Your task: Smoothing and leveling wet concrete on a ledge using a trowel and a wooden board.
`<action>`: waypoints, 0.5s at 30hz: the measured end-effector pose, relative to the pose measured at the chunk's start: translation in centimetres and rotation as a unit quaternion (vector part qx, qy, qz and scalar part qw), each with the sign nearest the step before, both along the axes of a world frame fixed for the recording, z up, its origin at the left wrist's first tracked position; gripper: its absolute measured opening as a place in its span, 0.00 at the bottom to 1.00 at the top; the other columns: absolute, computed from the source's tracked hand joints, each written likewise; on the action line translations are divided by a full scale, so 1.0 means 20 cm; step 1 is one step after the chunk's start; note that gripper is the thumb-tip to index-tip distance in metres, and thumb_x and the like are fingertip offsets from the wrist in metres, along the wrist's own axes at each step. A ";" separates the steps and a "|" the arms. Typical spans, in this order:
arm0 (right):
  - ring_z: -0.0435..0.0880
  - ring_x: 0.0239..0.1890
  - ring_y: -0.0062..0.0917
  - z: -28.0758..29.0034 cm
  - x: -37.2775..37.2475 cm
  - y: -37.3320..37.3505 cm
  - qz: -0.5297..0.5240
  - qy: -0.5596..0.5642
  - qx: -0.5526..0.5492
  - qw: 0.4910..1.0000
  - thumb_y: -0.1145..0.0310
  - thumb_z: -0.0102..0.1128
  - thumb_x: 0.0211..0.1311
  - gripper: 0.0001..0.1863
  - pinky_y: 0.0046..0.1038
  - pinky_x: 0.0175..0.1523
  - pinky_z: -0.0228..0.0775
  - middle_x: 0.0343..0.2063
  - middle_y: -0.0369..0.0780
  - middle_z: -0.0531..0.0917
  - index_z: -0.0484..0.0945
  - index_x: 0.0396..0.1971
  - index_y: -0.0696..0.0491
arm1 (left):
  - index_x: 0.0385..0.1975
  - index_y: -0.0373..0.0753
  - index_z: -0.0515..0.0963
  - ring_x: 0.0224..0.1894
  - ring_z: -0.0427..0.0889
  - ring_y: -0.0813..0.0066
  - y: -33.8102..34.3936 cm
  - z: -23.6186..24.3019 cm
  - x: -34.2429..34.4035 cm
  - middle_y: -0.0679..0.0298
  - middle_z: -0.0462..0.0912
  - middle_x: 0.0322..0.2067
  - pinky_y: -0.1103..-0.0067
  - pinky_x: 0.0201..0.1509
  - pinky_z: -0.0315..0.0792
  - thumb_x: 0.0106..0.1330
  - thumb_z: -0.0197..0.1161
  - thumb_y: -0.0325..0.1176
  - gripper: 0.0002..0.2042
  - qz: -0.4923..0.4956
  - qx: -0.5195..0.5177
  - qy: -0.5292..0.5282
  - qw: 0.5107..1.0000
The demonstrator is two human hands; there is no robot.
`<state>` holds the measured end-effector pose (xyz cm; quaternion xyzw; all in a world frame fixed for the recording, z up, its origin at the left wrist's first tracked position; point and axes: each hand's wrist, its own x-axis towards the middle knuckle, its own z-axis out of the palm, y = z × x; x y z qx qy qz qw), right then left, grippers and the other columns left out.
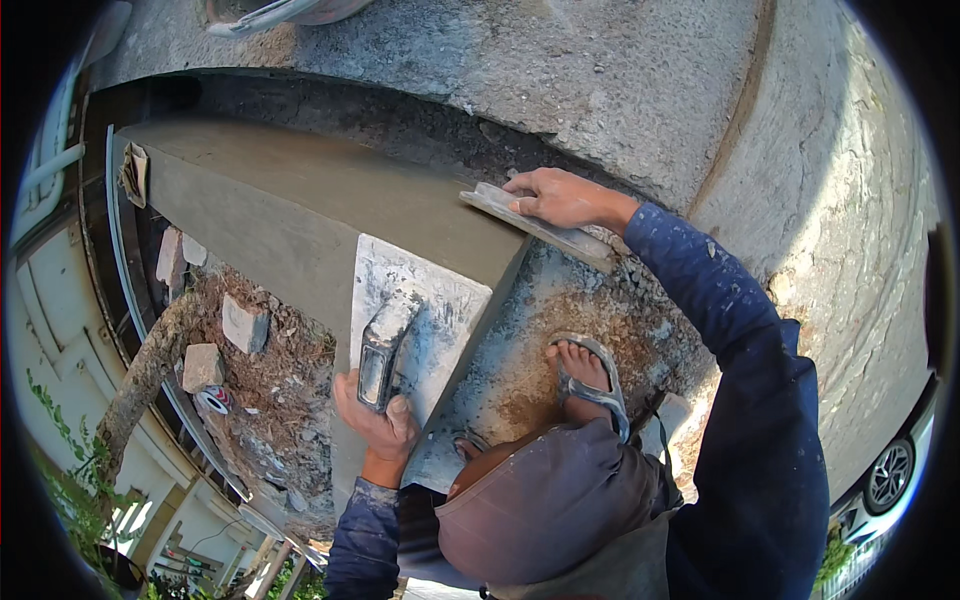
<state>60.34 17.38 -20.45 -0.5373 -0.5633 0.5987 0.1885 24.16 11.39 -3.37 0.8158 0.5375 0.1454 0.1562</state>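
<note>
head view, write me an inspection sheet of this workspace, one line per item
surface: grey block, its top smooth and damp-looking
job's things: white-smeared float by the block's near end; flat bar at the top's right end
clutter: brick pieces on rubbly soil; crumpled brown scrap at the block's left end
hands: left hand at the lower end of the float's handle, exact grip unclear; right hand grips the bar
cables: none clearly made out
surroundings: concrete, tree trunk, car wheel

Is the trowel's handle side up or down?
Up: the trowel shows its handle on the face toward the camera, near end at the left hand.
</note>
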 end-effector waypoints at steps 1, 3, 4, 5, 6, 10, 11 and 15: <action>0.82 0.51 0.46 0.09 -0.06 0.02 0.014 0.020 -0.018 1.000 0.59 0.54 0.70 0.26 0.41 0.58 0.70 0.49 0.56 0.83 0.75 0.59 0.64 | 0.42 0.27 0.71 0.31 0.64 0.54 0.00 0.01 -0.01 0.51 0.62 0.29 0.63 0.35 0.59 0.69 0.47 0.68 0.38 0.001 0.002 0.004 1.000; 0.82 0.51 0.46 0.23 -0.11 0.09 0.011 0.048 0.005 0.999 0.57 0.53 0.72 0.27 0.40 0.57 0.70 0.48 0.55 0.83 0.74 0.59 0.64 | 0.42 0.27 0.71 0.31 0.64 0.54 0.00 0.00 -0.01 0.51 0.62 0.29 0.63 0.35 0.59 0.69 0.47 0.68 0.38 -0.001 0.009 0.004 1.000; 0.82 0.50 0.43 0.34 -0.13 0.12 0.002 0.078 0.050 0.996 0.56 0.53 0.73 0.27 0.38 0.57 0.71 0.48 0.54 0.84 0.74 0.59 0.64 | 0.42 0.27 0.71 0.31 0.64 0.54 0.00 0.01 -0.02 0.51 0.62 0.29 0.63 0.35 0.59 0.69 0.47 0.68 0.38 0.000 0.008 0.005 1.000; 0.83 0.49 0.41 0.44 -0.14 0.16 -0.008 0.109 0.099 0.989 0.56 0.52 0.74 0.27 0.36 0.56 0.71 0.47 0.52 0.84 0.74 0.59 0.64 | 0.43 0.27 0.71 0.30 0.64 0.55 0.01 0.01 -0.03 0.51 0.62 0.29 0.63 0.35 0.59 0.69 0.47 0.68 0.38 0.003 0.001 0.005 1.000; 0.83 0.48 0.37 0.51 -0.13 0.22 -0.011 0.158 0.109 0.981 0.55 0.51 0.74 0.27 0.35 0.55 0.72 0.47 0.51 0.84 0.74 0.59 0.64 | 0.43 0.27 0.71 0.30 0.64 0.55 0.00 0.01 -0.04 0.52 0.62 0.29 0.63 0.35 0.59 0.69 0.47 0.68 0.38 0.007 -0.010 0.004 1.000; 0.83 0.50 0.35 0.46 -0.03 0.33 -0.035 0.121 0.083 0.989 0.57 0.53 0.74 0.26 0.33 0.56 0.73 0.49 0.51 0.84 0.74 0.60 0.63 | 0.43 0.26 0.71 0.30 0.63 0.55 0.00 0.01 -0.04 0.52 0.62 0.28 0.63 0.35 0.58 0.69 0.47 0.68 0.39 0.013 0.003 -0.009 1.000; 0.83 0.52 0.37 0.33 -0.01 0.32 -0.033 0.059 0.058 0.996 0.58 0.53 0.73 0.26 0.34 0.58 0.72 0.50 0.51 0.84 0.74 0.61 0.63 | 0.43 0.26 0.71 0.30 0.63 0.55 0.00 0.01 -0.02 0.52 0.62 0.28 0.63 0.34 0.58 0.69 0.48 0.68 0.39 0.009 -0.004 -0.007 1.000; 0.82 0.53 0.45 -0.12 -0.07 0.11 -0.008 -0.026 0.050 0.998 0.60 0.56 0.69 0.25 0.41 0.59 0.71 0.47 0.55 0.84 0.77 0.56 0.65 | 0.43 0.26 0.71 0.30 0.63 0.56 0.01 0.01 0.00 0.52 0.62 0.28 0.63 0.34 0.57 0.69 0.47 0.68 0.39 -0.007 0.004 0.005 1.000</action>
